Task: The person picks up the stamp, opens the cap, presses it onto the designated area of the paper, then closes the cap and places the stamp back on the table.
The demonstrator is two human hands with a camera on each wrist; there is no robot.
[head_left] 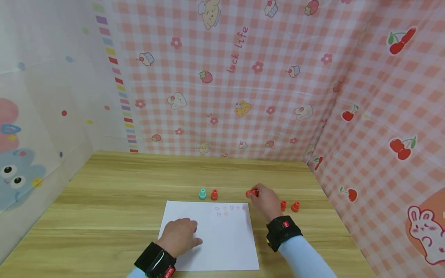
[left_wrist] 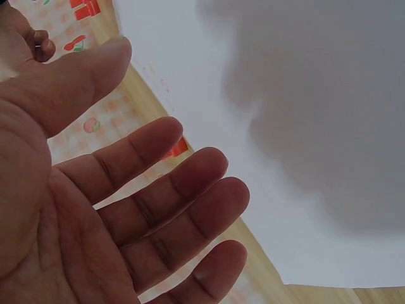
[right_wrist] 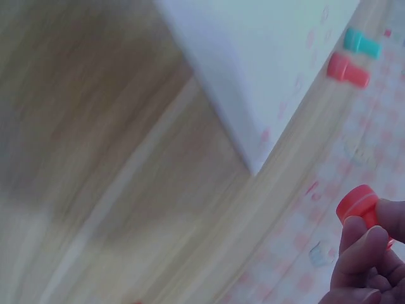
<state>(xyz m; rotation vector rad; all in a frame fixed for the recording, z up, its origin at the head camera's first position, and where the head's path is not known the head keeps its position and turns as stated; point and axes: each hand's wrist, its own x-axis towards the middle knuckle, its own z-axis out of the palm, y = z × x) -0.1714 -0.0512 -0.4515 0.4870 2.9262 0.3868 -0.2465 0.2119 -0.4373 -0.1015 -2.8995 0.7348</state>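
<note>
A white sheet of paper point(head_left: 219, 243) lies on the wooden table, with two short rows of small faint stamped marks point(head_left: 231, 207) near its top right corner. Beyond that corner my right hand point(head_left: 267, 202) pinches a red toy stamp point(right_wrist: 359, 204) between thumb and fingers, its wide end facing out. My left hand point(head_left: 180, 235) is over the left part of the sheet, fingers spread and relaxed, holding nothing; in the left wrist view its shadow falls across the paper. Past the top edge stand a teal stamp point(head_left: 202, 194) and a red stamp point(head_left: 214, 194).
Two more red stamps point(head_left: 295, 207) stand on the table point(head_left: 114, 193) to the right of my right hand. Pink checked cloth point(head_left: 222, 88) hangs behind the table and along its right side, and white printed cloth point(head_left: 41, 96) along the left.
</note>
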